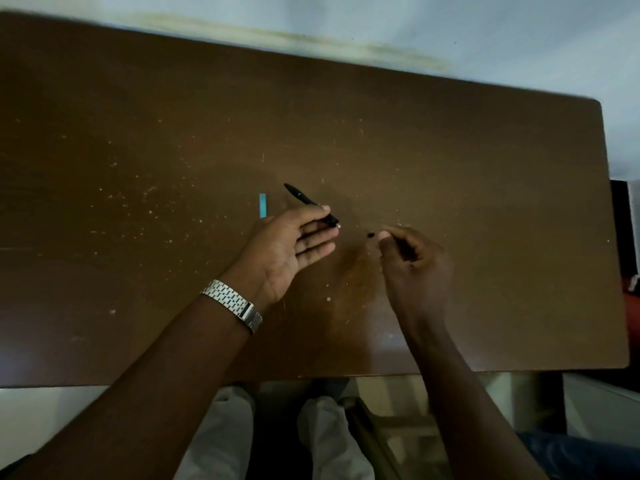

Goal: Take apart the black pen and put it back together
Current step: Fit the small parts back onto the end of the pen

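Left hand (294, 244) pinches pen barrel (309, 203) — right hand (412, 258) pinches small black tip (371, 234)

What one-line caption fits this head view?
Left hand holds the black pen body while right hand pinches a small black pen piece above the brown table.

My desk (450, 150) is a dark brown board with rounded far corners, its far edge close against a pale wall. The top is scuffed all over with small light specks and scratches, thickest toward my left and centre. A worn, lighter orange-brown patch (356, 271) shows in the finish near the middle. One small blue strip (263, 204) lies flat on it, pointing away from me.
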